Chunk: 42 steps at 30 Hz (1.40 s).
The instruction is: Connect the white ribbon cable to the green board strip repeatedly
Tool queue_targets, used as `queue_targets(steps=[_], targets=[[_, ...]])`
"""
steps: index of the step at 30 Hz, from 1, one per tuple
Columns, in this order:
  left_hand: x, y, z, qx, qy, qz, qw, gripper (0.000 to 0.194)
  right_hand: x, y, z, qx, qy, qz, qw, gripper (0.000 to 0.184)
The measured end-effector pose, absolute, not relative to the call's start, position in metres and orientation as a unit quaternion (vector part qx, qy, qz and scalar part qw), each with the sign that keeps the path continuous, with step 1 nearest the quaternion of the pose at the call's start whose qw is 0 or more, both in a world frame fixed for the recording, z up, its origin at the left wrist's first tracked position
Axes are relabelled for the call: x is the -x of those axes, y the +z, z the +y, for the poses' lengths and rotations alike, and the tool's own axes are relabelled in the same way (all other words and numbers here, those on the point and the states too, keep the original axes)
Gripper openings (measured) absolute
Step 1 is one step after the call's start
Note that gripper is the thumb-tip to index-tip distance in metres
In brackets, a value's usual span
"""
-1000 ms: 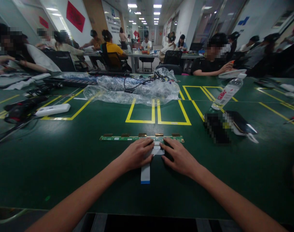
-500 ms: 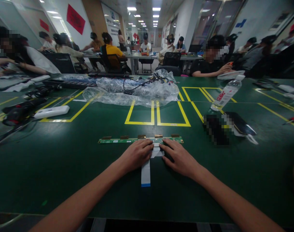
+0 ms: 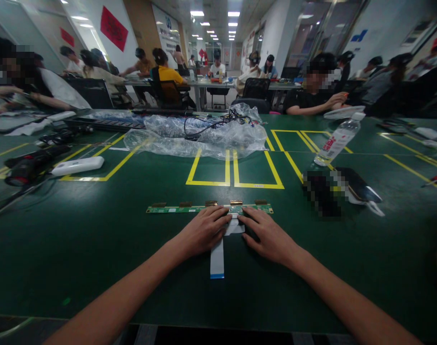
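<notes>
A long, narrow green circuit board (image 3: 173, 210) lies across the table, with copper-coloured tabs along its far edge. A white flat ribbon cable (image 3: 217, 261) runs from beneath my left hand toward me and ends in a blue tip. My left hand (image 3: 209, 229) is closed on this cable near the board's middle, its fingertips at the board's near edge. Opposite it, my right hand (image 3: 266, 235) has its fingers apart, the tips touching the board and the white connector end (image 3: 235, 225) of the cable. The fingers partly hide the joint between cable and board.
Beyond the board lies crumpled clear plastic wrap (image 3: 200, 139) with black wires on it. A water bottle (image 3: 338, 141), a black phone (image 3: 358, 184) and a pixelated dark object stand right. On the left are a white device (image 3: 78, 166) and black cables. Several people sit further back.
Both hands stay at the board's middle, with only very slight finger movement. The board and the cable lie as before.
</notes>
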State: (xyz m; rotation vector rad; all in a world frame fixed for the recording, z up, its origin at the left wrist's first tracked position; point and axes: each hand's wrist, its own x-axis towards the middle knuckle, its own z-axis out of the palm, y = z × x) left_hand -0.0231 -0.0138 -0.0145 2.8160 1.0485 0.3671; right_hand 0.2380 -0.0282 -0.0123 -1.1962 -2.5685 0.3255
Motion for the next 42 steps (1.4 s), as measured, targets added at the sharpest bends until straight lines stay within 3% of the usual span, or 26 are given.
queue_targets(steps=[21,28,36,42], targets=[[0.025,-0.012,-0.018,-0.933,0.081,0.343,0.071,0.053,-0.237,-0.007,-0.029,0.404,0.122,-0.897,0.133,0.055],[0.022,-0.009,-0.024,-0.928,0.06,0.364,0.059,0.053,-0.237,-0.002,-0.029,0.395,0.13,-0.902,0.115,0.048],[0.049,-0.009,-0.052,-0.876,0.021,0.481,0.037,0.055,-0.241,-0.001,-0.03,0.407,0.118,-0.894,0.144,0.046],[0.118,-0.016,-0.076,-0.768,-0.014,0.64,-0.003,0.059,-0.244,-0.003,-0.031,0.422,0.117,-0.882,0.176,0.043]])
